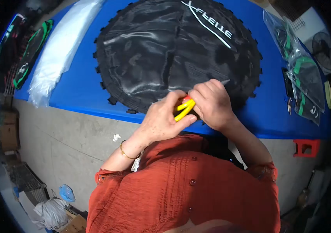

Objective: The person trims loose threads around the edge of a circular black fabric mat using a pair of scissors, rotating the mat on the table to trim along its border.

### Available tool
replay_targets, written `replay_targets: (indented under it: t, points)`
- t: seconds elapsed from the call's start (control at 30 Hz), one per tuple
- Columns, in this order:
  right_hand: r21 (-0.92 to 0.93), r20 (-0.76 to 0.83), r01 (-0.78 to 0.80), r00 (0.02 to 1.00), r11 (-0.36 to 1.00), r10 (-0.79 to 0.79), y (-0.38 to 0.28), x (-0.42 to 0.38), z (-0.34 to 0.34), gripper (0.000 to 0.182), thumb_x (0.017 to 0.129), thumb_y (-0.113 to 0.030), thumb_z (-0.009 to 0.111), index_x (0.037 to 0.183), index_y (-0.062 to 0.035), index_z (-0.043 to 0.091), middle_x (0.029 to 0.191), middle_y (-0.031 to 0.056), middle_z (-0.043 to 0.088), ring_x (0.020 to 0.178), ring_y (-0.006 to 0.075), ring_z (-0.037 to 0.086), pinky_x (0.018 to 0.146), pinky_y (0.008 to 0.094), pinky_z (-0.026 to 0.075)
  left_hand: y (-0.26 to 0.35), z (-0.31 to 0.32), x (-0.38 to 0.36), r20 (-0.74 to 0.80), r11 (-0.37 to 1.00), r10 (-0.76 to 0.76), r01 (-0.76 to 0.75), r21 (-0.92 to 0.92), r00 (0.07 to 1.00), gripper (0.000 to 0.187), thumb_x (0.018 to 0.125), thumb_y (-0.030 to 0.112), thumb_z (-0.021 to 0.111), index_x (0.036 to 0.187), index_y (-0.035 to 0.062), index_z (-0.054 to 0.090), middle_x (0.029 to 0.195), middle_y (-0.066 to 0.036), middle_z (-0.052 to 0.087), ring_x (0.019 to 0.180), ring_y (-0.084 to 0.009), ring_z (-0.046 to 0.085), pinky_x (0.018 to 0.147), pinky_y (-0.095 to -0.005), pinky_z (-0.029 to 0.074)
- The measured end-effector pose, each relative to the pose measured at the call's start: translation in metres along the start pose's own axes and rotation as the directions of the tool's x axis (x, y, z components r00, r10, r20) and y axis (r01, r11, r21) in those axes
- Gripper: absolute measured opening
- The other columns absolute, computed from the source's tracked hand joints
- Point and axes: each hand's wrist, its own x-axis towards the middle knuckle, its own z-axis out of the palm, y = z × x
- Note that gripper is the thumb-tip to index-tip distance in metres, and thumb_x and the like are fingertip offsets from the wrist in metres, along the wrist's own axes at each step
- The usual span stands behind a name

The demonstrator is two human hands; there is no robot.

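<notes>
At the centre of the frame, slightly low, the fingers (181, 101) of the left hand (164, 116) are seen curled shut around a yellow-handled tool (183, 108), which looks like small snips or scissors, though its tip is hidden. Pressed against it, the right hand (212, 103) is closed, pinching a thin pale strand (225, 82) that pokes out toward the upper right. Both hands are held over the near edge of a round black trampoline mat (173, 50), which is spread on a blue surface (76, 89) across the upper half of the frame. White lettering is printed near the mat's top. Clear plastic sheeting (60, 46) is laid at upper left, and bagged black-and-green items (305, 81) at upper right. With the blade so close to the pinching fingers, a slip could nick skin or cut the mat's edge webbing instead.
</notes>
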Motion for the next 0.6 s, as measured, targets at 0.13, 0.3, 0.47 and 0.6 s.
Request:
replay_targets:
  t: [0.13, 0.3, 0.47, 0.6]
  points:
    - [-0.083, 0.106, -0.241, 0.963, 0.967, 0.249, 0.004, -0.008, 0.002, 0.016, 0.087, -0.024, 0.077, 0.089, -0.0135, 0.064, 0.084, 0.0094, 0.062, 0.078, 0.0332, 0.063, 0.074, 0.0476, 0.048, -0.025, -0.019, -0.015, -0.209, 0.978, 0.209, -0.203, 0.052, 0.955, 0.068, 0.094, 0.042, 0.078, 0.139, -0.0042, 0.058, 0.129, -0.025, 0.065, 0.12, -0.0444, 0.062, 0.104, -0.0469, 0.051]
    - [0.019, 0.206, -0.561, 0.812, 0.828, 0.546, 0.011, -0.019, -0.006, 0.031, 0.099, -0.036, 0.076, 0.096, -0.0079, 0.064, 0.087, 0.011, 0.067, 0.07, 0.0346, 0.067, 0.064, 0.0455, 0.051, -0.057, -0.023, -0.033, -0.375, 0.884, 0.291, -0.098, 0.457, 0.88, 0.032, 0.091, 0.02, 0.078, 0.116, 0.0017, 0.072, 0.123, -0.019, 0.067, 0.114, -0.0382, 0.064, 0.1, -0.0488, 0.048]
    - [0.166, 0.253, -0.578, 0.808, 0.799, 0.532, -0.006, -0.012, -0.008, 0.031, 0.097, -0.034, 0.079, 0.1, -0.0065, 0.063, 0.087, 0.0135, 0.068, 0.073, 0.0349, 0.068, 0.065, 0.0423, 0.053, -0.07, -0.008, -0.043, -0.253, 0.836, 0.305, -0.131, 0.534, 0.918, 0.024, 0.09, 0.02, 0.077, 0.109, 0.005, 0.076, 0.123, -0.019, 0.066, 0.115, -0.0389, 0.063, 0.105, -0.0533, 0.046]
    - [0.153, 0.314, -0.52, 0.832, 0.84, 0.458, -0.007, -0.01, -0.002, 0.03, 0.098, -0.033, 0.077, 0.102, -0.0068, 0.062, 0.089, 0.0143, 0.069, 0.078, 0.0356, 0.071, 0.066, 0.0436, 0.054, -0.079, 0.0, -0.047, -0.237, 0.816, 0.29, -0.111, 0.567, 0.927, 0.026, 0.088, 0.02, 0.078, 0.11, 0.0064, 0.075, 0.124, -0.018, 0.066, 0.117, -0.0394, 0.062, 0.109, -0.0586, 0.044]
